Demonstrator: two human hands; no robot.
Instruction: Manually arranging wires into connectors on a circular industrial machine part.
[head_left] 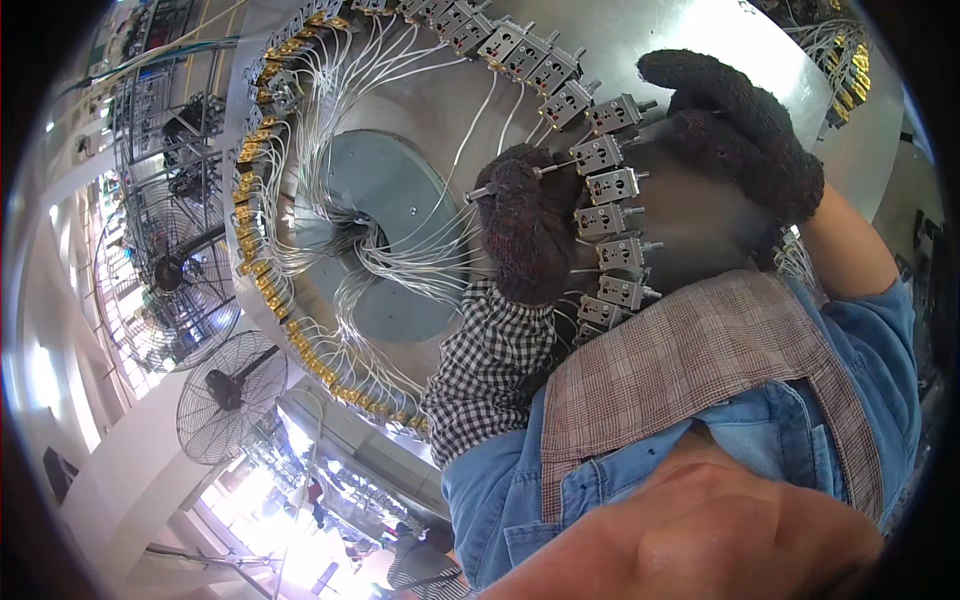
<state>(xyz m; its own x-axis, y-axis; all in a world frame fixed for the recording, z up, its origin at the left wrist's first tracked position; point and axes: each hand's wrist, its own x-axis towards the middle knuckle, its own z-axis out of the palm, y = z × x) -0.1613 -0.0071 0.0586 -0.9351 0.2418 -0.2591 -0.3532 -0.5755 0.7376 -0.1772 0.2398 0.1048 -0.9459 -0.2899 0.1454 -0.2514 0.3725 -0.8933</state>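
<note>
Gloved left hand (522,225) gripped thin rod (483,192) at metal block (597,155)

Clocked from the grey disc (400,315), the left hand curled around the rod at about three; its far end reached the block, just past two. The right hand (745,135) sat farther out between two and three, one finger extended, its grip impossible to tell

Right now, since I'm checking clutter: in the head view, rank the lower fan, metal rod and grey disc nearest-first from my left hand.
1. Metal rod: in the left hand.
2. Grey disc: left.
3. Lower fan: far lower left.
</note>
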